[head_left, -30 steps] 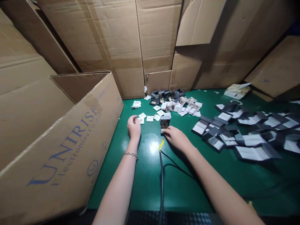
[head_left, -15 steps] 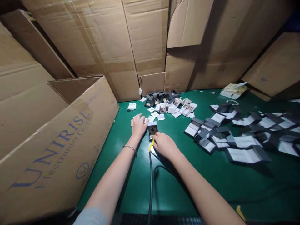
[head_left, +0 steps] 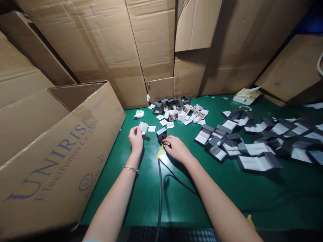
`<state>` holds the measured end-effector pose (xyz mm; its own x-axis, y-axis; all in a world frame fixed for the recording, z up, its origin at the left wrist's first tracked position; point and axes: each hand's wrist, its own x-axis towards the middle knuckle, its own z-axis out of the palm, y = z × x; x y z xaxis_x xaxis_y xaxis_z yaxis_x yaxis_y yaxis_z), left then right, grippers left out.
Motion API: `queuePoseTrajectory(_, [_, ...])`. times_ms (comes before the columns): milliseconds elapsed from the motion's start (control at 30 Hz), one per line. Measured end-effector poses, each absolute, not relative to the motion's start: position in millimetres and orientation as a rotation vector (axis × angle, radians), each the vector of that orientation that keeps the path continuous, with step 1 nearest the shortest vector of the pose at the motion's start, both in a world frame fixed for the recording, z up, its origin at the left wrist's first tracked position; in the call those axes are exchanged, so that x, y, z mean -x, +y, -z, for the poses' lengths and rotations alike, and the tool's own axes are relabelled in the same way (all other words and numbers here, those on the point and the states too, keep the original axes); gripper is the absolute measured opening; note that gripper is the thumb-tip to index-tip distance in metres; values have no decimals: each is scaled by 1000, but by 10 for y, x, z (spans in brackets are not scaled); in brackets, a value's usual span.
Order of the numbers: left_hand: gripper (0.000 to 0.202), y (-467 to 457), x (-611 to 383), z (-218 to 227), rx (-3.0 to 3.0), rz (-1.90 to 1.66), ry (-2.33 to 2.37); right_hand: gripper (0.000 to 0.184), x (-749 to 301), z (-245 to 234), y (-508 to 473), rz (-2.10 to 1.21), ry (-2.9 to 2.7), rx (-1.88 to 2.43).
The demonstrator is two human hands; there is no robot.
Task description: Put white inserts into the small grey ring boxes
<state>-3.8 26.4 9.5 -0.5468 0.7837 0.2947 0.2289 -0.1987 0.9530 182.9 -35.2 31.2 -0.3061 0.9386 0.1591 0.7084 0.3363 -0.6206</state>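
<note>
My left hand [head_left: 136,137] is raised a little above the green table [head_left: 176,188] and pinches a small white paper square [head_left: 143,126] between its fingers. My right hand [head_left: 176,148] rests on the table with its fingers closed on a small open dark box [head_left: 161,134]. One more white square [head_left: 151,128] lies on the table just behind the box. A black cable with a yellow tag [head_left: 159,152] runs from the front edge up to my right hand.
A heap of small dark boxes and white inserts [head_left: 180,111] lies behind my hands. Several open dark boxes with white linings [head_left: 252,143] spread across the right. A large printed carton [head_left: 50,151] stands at the left. Cardboard sheets [head_left: 151,50] wall the back.
My left hand has lifted off the white squares with one pinched in its fingers. The dark box under my right hand has turned and tipped. The view has shifted slightly.
</note>
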Motion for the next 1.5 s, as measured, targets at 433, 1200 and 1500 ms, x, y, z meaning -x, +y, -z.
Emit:
queuePoseTrajectory(433, [34, 139, 5, -43, -948, -1729, 1463, 34, -1764, -188, -330, -650, -2010, 1317])
queuePoseTrajectory(1200, [29, 84, 193, -274, -630, -1465, 970, 32, -1748, -186, -329, -641, -2050, 1388])
queuePoseTrajectory(1500, [26, -46, 24, -324, -842, -1023, 954, 28, -1716, -188, -306, -644, -1909, 1375])
